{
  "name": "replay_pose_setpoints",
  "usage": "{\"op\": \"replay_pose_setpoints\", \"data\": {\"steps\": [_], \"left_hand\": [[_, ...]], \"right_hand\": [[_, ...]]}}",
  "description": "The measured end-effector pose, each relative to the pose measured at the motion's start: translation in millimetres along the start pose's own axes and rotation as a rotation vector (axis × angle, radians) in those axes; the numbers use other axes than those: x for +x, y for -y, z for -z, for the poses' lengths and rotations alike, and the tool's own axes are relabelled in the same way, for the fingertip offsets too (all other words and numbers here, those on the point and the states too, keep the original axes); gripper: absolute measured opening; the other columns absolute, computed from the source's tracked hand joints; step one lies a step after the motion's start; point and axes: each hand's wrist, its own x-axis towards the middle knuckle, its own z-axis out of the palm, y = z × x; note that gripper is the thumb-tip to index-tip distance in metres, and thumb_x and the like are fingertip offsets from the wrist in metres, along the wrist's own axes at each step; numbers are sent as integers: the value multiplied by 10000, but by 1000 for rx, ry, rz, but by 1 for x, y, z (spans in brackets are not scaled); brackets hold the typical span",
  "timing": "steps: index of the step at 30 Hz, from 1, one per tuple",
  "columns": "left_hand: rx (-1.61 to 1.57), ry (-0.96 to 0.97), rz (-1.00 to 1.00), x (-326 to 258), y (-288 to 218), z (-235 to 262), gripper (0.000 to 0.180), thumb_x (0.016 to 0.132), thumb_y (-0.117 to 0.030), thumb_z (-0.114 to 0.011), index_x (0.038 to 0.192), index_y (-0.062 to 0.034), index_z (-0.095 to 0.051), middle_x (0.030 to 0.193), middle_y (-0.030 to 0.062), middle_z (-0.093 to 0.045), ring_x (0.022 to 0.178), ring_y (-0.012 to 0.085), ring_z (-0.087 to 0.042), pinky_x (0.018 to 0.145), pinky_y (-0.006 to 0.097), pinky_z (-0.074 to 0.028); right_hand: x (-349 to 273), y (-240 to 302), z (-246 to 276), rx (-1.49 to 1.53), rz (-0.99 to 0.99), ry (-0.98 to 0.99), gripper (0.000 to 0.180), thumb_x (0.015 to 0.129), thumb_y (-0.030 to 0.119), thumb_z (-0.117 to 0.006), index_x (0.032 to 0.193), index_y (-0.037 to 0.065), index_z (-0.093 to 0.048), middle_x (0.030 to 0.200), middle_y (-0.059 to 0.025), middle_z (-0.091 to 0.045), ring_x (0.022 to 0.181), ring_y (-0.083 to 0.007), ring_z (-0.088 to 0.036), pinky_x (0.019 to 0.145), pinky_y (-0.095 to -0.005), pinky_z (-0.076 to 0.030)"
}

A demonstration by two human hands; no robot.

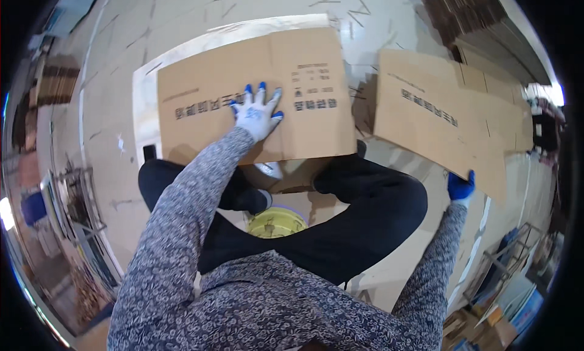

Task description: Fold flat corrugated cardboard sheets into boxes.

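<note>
My left hand (257, 115), in a white glove with blue fingertips, lies spread on a flat printed cardboard sheet (213, 129) in front of me. That sheet rests over a white sheet (144, 107), which shows along its far and left edges. Out to the right, my right hand (461, 188), in a blue-palmed glove, grips the near edge of a second flattened carton (426, 95). Its thumb and fingers close around the cardboard, partly hidden by it. This carton lies tilted beside the first sheet, with dark printing on its face.
A yellow-green round tub (277, 223) sits between my folded legs. Stacks of flat cardboard (465, 13) stand at the far right, and another stack (58, 83) at the far left. Metal racks (82, 199) line the left side. Dark scraps litter the floor (359, 10).
</note>
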Motion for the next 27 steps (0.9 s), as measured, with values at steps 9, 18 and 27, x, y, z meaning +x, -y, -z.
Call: {"op": "replay_pose_setpoints", "data": {"steps": [9,18,27], "left_hand": [[-715,-212,46,0,88,8,607,975,-491,-480,1459,-128,-426,1449,177,-474,1311,324,-485,1029,502,-440],[-1925,-311,468,-93,266,20,562,1005,-477,-444,1316,-25,-567,1118,152,-685,1034,253,-662,890,355,-535],[-971,-151,838,-84,274,-27,689,884,-557,-605,1280,6,-573,1258,240,-615,1213,342,-581,1021,441,-455]], "right_hand": [[-122,-41,-221,-221,-187,318,402,988,220,-552,1356,64,-509,1338,-133,-593,1199,-286,-595,1054,-470,-458],[-182,-345,-296,-470,-429,546,389,988,277,-600,1291,38,-550,1197,-100,-656,1061,-200,-642,905,-332,-548],[-142,-430,-214,-1149,-146,932,420,989,201,-599,1346,11,-484,1255,-93,-619,1134,-193,-594,1018,-299,-471]]}}
